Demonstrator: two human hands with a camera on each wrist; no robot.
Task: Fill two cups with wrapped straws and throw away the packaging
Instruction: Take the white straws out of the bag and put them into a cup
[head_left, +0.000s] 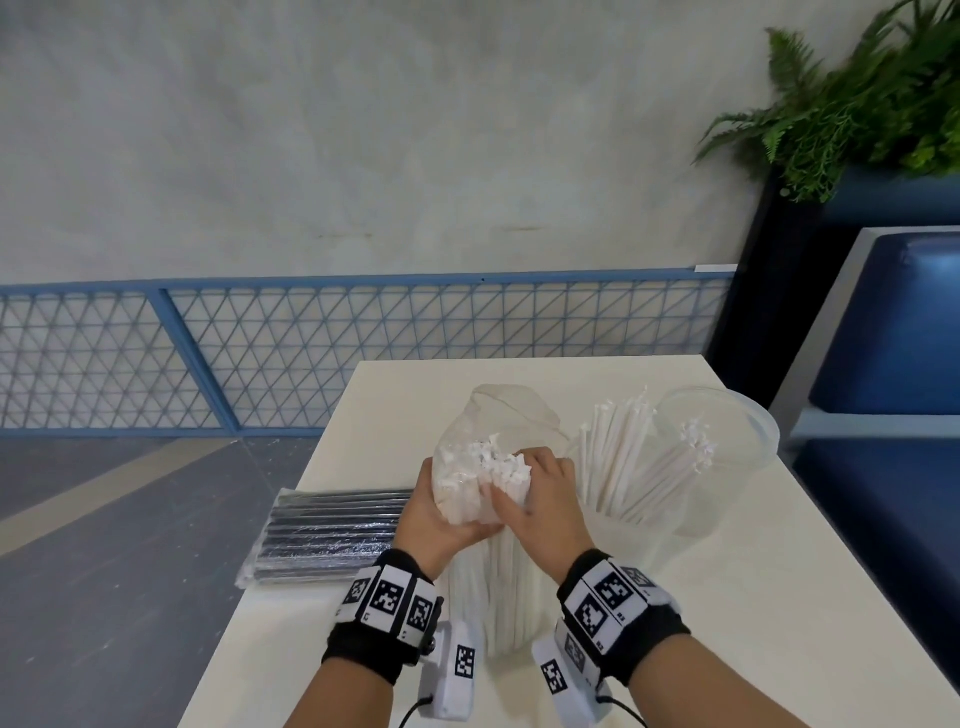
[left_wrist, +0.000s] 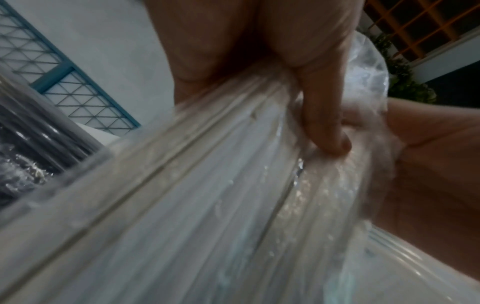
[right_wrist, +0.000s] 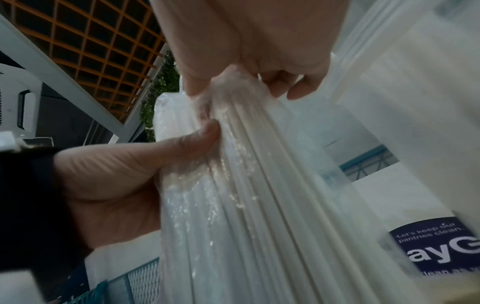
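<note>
A clear plastic bag (head_left: 511, 410) of white wrapped straws (head_left: 483, 470) stands upright on the white table (head_left: 727, 597), its mouth open at the top. My left hand (head_left: 441, 514) grips the bag and the bundle from the left; its thumb (left_wrist: 324, 123) presses into the plastic. My right hand (head_left: 540, 493) reaches into the bag's mouth and pinches a clump of straws (right_wrist: 233, 98) near their tops. Two clear plastic cups stand to the right: the nearer cup (head_left: 623, 530) holds many wrapped straws (head_left: 618, 452), and the farther cup (head_left: 727, 431) holds a smaller bunch.
A sealed pack of black straws (head_left: 322, 535) lies flat at the table's left edge. A blue bench seat (head_left: 893, 322) and a dark planter with ferns (head_left: 857, 109) stand to the right. A blue lattice railing (head_left: 311, 353) runs behind the table.
</note>
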